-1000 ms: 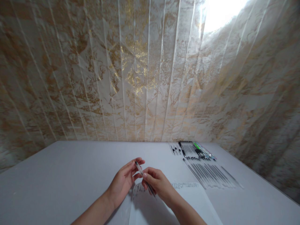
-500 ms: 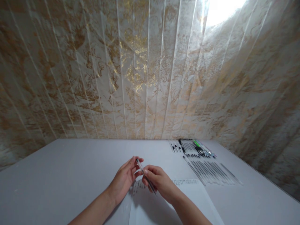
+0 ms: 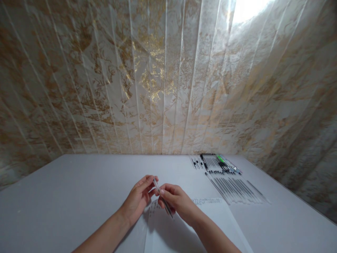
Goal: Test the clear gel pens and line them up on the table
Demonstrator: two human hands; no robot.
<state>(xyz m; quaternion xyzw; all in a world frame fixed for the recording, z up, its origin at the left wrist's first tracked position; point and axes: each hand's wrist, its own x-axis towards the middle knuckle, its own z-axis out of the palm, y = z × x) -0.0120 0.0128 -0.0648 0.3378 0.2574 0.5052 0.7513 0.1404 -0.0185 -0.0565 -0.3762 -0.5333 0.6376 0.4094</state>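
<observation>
Both my hands hold one slim clear pen (image 3: 167, 209) with a dark core, tilted with its tip end toward me. My left hand (image 3: 138, 199) pinches the pen's far end between thumb and fingertips. My right hand (image 3: 177, 203) is closed around the pen's middle, and the lower end sticks out below it. The hands meet just above a white sheet of paper (image 3: 218, 218) that has rows of small handwriting near its far edge.
The paper lies on a white table (image 3: 65, 196). At the back right lie a row of several pen refills (image 3: 237, 189) and, behind them, several pens and small pen parts (image 3: 218, 164). A gold-patterned curtain (image 3: 158, 77) hangs behind the table.
My hands and the pen have barely shifted; the left fingers have closed a little more on the pen's far end. The view has tipped slightly.
</observation>
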